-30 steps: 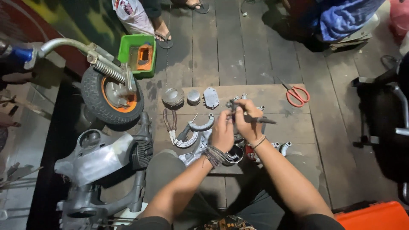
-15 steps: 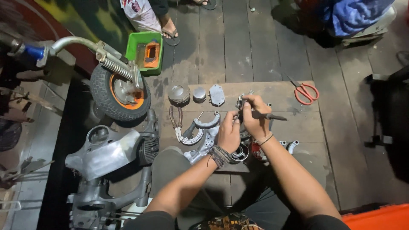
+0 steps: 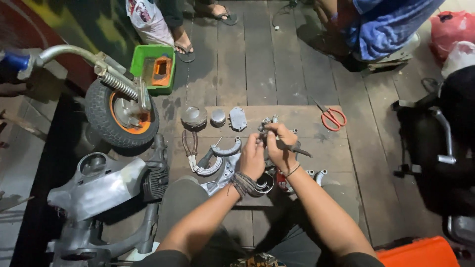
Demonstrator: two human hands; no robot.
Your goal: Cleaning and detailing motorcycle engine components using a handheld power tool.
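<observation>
Wooden floor: metal part between both hands.

Both arms were bare from the elbow down to the fingers, with no sleeves in view. The left hand had a thick bundle of dark cords wound many times around the wrist. The right hand had only one thin light bracelet at the wrist. No gloves and no rings could be seen. The legs were covered by dark grey trousers, and the knees showed under the arms.
</observation>
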